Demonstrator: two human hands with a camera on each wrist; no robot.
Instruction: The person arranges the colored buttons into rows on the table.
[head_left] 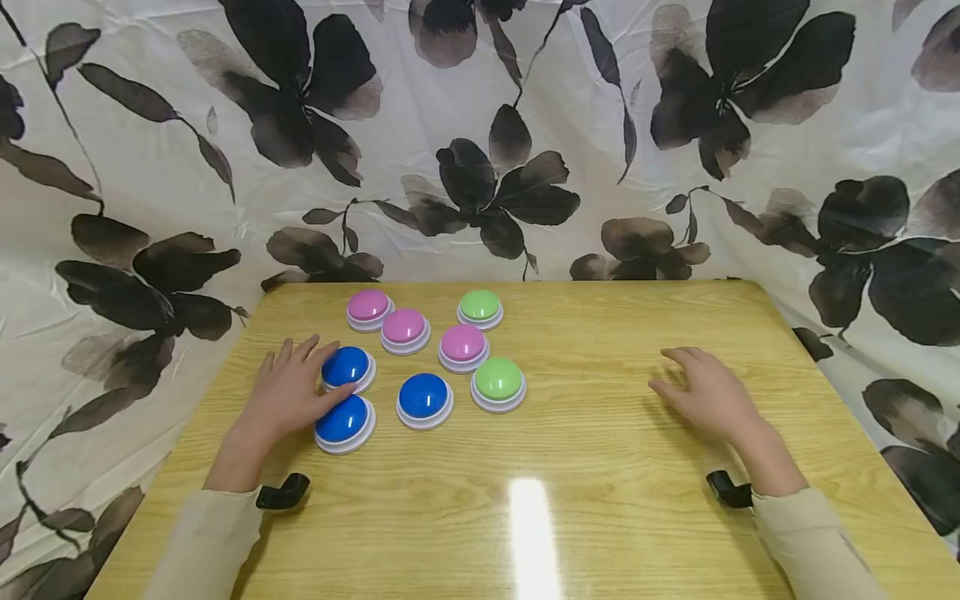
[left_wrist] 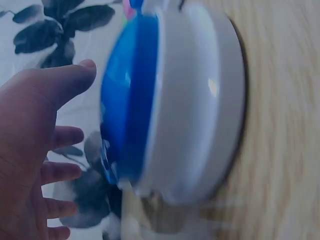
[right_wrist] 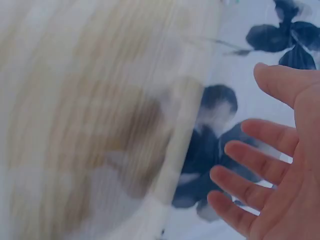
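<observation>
My left hand (head_left: 287,398) hovers at the left of the table, fingers spread, beside two blue push buttons on white bases. Its thumb reaches over the gap between the farther blue button (head_left: 346,366) and the nearer blue button (head_left: 342,419). In the left wrist view, a blue button (left_wrist: 129,100) fills the middle, and the left fingers (left_wrist: 65,171) look apart from it. A third blue button (head_left: 423,397) lies to the right. Over the right half of the table is my right hand (head_left: 708,396), its fingers loosely extended and holding nothing.
Behind the blue buttons sit three pink buttons, one leftmost (head_left: 368,306), one central (head_left: 403,327) and one right (head_left: 462,344). Two green buttons, a far one (head_left: 479,307) and a near one (head_left: 498,381), stand right of them. The wooden table (head_left: 600,467) meets a floral cloth (head_left: 480,108).
</observation>
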